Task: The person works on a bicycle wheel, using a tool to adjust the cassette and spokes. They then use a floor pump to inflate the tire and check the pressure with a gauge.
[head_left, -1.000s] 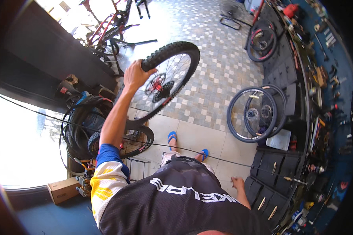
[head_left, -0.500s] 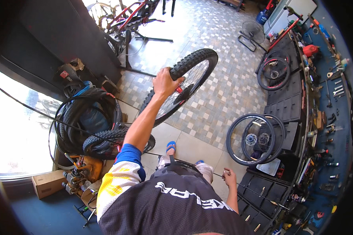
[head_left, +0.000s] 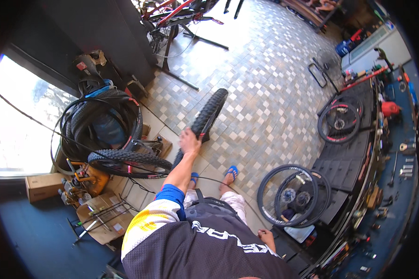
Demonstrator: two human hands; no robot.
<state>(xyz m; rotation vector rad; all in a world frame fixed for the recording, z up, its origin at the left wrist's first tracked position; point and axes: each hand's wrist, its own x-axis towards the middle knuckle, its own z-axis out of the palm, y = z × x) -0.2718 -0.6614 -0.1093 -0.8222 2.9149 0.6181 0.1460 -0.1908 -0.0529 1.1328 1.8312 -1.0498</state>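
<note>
A bicycle wheel (head_left: 209, 113) with a knobby black tyre stands nearly edge-on in front of me, on my left side. My left hand (head_left: 190, 141) is closed over the near part of its tyre, slightly blurred. Low beside my right hip, my right hand (head_left: 266, 238) has its fingers curled in; whether anything small is in them I cannot make out. Left of the held wheel, another knobby-tyred wheel (head_left: 125, 158) lies beside a pile of black tyres (head_left: 77, 118).
Two thin-tyred wheels (head_left: 260, 197) lean against dark drawers (head_left: 333, 172) at right. Red-marked wheels (head_left: 319, 128) stand farther along. A tool board (head_left: 400, 204) lines the right side. A bicycle (head_left: 172, 18) stands on a repair stand at the back. A cardboard box (head_left: 44, 187) sits at left.
The held wheel has swung from a slanted side view to nearly edge-on, lower and nearer to me. My left hand came down with it. My right hand has drawn back toward my body.
</note>
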